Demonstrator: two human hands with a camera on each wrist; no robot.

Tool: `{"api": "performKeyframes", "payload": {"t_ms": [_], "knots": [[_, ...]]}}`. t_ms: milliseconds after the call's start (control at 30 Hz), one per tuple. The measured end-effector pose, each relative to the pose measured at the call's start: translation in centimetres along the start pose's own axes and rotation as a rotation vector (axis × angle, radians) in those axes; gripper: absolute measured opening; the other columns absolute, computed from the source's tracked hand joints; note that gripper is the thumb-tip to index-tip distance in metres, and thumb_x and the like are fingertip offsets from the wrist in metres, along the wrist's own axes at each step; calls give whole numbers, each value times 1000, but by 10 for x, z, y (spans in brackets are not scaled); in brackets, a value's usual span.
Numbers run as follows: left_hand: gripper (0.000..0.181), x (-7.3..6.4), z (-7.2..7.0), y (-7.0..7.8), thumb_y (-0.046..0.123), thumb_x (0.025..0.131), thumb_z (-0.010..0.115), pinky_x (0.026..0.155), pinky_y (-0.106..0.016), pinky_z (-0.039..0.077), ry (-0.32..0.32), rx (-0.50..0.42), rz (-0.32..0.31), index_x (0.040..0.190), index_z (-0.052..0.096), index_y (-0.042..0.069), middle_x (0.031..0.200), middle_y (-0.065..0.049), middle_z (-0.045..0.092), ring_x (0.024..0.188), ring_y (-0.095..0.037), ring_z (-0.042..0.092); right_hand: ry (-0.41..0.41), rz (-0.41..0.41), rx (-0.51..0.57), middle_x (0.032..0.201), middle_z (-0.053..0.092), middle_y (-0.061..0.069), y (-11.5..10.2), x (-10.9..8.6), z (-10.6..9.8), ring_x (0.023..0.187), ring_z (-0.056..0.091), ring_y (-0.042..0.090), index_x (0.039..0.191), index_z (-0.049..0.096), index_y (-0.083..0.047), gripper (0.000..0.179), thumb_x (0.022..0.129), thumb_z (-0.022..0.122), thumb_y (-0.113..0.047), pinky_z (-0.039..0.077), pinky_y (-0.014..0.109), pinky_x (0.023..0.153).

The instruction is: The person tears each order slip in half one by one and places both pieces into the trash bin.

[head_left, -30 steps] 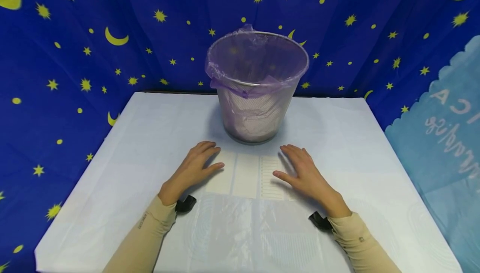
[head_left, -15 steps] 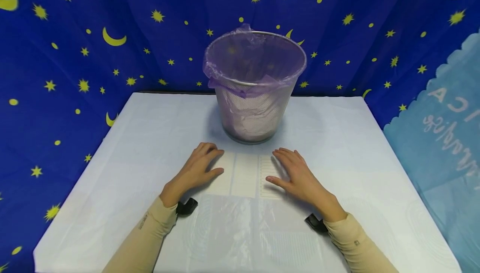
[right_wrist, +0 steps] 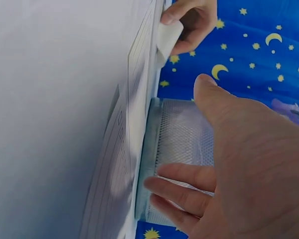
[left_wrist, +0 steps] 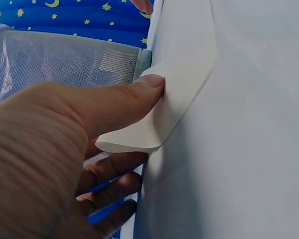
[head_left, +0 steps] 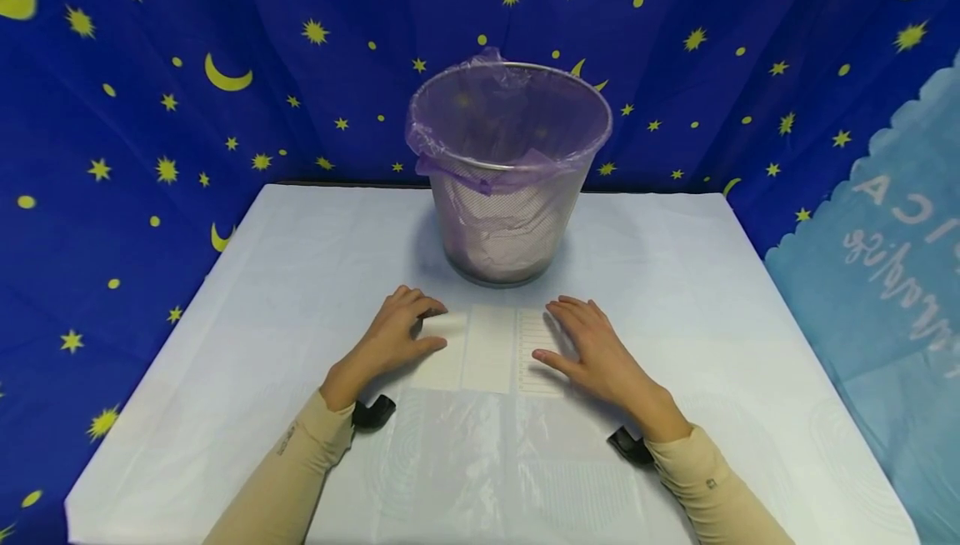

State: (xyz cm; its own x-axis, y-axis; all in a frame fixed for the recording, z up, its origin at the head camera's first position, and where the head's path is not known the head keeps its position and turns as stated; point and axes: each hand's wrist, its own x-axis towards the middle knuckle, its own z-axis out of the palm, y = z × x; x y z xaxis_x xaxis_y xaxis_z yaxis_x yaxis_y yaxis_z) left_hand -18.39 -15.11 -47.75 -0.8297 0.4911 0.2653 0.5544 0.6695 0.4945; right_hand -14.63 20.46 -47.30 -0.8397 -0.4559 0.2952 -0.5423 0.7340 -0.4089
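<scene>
**Early stage, it seems: one sheet edge up, two more sheets down**

The left hand (head_left: pixel 392 337) pinches the curled edge of the left sheet (head_left: pixel 442 368), the rest of which lies on the table (head_left: pixel 300 237). Beside it, the middle sheet (head_left: pixel 491 349) lies ungripped. Next comes the lined sheet (head_left: pixel 538 380), over which the right hand (head_left: pixel 603 353) is open, holding nothing; contact is unclear. Handling those two appears left to do.

A starry curtain (head_left: pixel 315 120) hangs at left and behind. The white table bears a mesh bin (head_left: pixel 502 224) with a purple liner (head_left: pixel 433 141), beyond the sheets; its contents are unclear. A light-blue cloth (head_left: pixel 862 312) hangs at far right.
</scene>
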Motion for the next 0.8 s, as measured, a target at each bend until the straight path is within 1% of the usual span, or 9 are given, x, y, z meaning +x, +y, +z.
{"api": "performKeyframes", "payload": {"t_ms": [133, 233, 300, 367, 467, 500, 600, 700, 800], "knots": [[34, 0, 0, -1, 23, 81, 93, 92, -46, 44, 9, -52, -3, 105, 73, 9, 98, -4, 66, 97, -23, 54, -5, 7, -11, 148, 60, 18, 3, 1, 1, 146, 46, 39, 144, 59, 1, 73, 92, 80, -45, 26, 68, 122], [34, 0, 0, -2, 22, 81, 93, 90, -44, 46, 2, -83, -17, 103, 70, 10, 99, -3, 67, 97, -22, 57, -13, 15, -7, 147, 61, 18, 4, 1, 1, 146, 46, 39, 143, 59, 1, 71, 93, 80, -45, 27, 68, 122], [37, 0, 0, -2, 20, 81, 93, 91, -44, 48, -5, -107, -31, 107, 69, 10, 103, -4, 69, 99, -23, 60, -14, 18, -1, 146, 61, 18, 5, 0, 1, 146, 46, 39, 142, 60, 1, 70, 93, 79, -44, 27, 68, 122], [41, -1, -1, -2, 18, 82, 92, 91, -46, 50, -9, -121, -38, 114, 68, 9, 108, -7, 70, 101, -24, 62, -14, 22, 4, 146, 62, 18, 5, 0, 2, 146, 47, 40, 141, 60, 1, 69, 93, 79, -44, 27, 68, 122], [48, -1, -1, -2, 13, 85, 89, 90, -45, 52, -1, -145, -47, 126, 67, 8, 116, -9, 71, 100, -24, 64, -12, 24, 4, 144, 63, 18, 5, 0, 2, 145, 47, 40, 139, 61, 1, 66, 93, 79, -43, 27, 68, 122], [48, -1, -1, -2, 12, 86, 88, 87, -44, 52, 5, -151, -46, 128, 67, 8, 116, -9, 72, 97, -23, 64, -10, 24, 3, 144, 63, 18, 5, 0, 2, 145, 47, 40, 139, 62, 1, 66, 93, 79, -43, 27, 68, 122], [36, -3, -2, -2, 9, 92, 82, 77, -38, 52, 32, -162, -35, 126, 71, 8, 104, -6, 72, 85, -17, 61, -5, 21, -4, 142, 64, 18, 5, 0, 2, 144, 48, 40, 137, 62, 2, 63, 94, 79, -42, 28, 67, 121], [15, -3, -1, -2, 10, 97, 77, 69, -32, 50, 75, -154, -15, 112, 76, 7, 92, -3, 69, 75, -13, 56, 11, 19, -13, 140, 66, 18, 5, -1, 1, 143, 50, 41, 135, 63, 2, 60, 95, 79, -40, 31, 65, 121], [5, -3, -1, -4, 9, 99, 74, 64, -28, 47, 123, -162, -12, 101, 78, 7, 85, 0, 67, 69, -9, 52, 25, 22, -21, 138, 67, 19, 5, -1, 1, 141, 52, 41, 133, 64, 2, 58, 96, 78, -39, 35, 62, 119]]}}
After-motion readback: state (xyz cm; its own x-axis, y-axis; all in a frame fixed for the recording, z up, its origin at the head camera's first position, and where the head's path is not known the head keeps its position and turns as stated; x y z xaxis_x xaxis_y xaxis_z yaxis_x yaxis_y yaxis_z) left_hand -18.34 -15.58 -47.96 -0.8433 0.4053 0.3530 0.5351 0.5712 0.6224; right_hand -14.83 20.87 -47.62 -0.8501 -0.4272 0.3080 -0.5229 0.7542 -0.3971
